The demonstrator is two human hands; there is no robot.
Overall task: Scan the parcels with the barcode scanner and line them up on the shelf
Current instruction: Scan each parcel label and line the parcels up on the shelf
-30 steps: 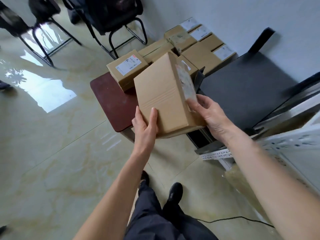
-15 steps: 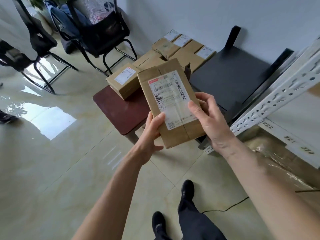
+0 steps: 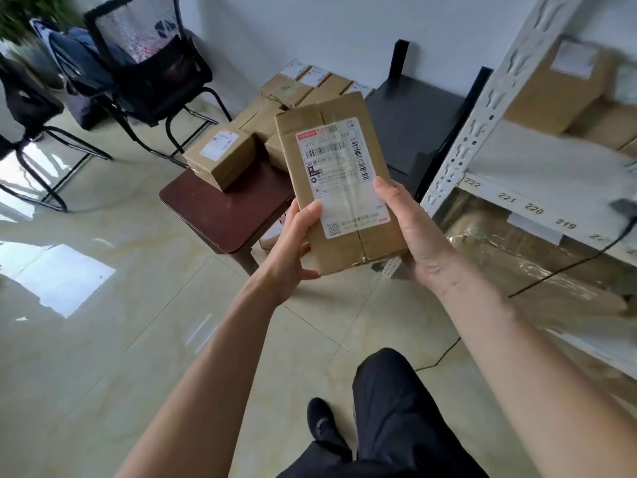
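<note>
The parcel [image 3: 339, 186] is sitting between both hands, label up, its long side pointing away from the person. The left hand [image 3: 293, 246] is gripping its near left edge and the right hand [image 3: 418, 239] its right edge. What may be the scanner [image 3: 624, 205], blurry, is lying on the shelf [image 3: 565, 160], nearer the right hand.

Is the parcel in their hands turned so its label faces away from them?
No, the parcel, gripped by the left hand and right hand, shows its white label toward the camera.
</note>
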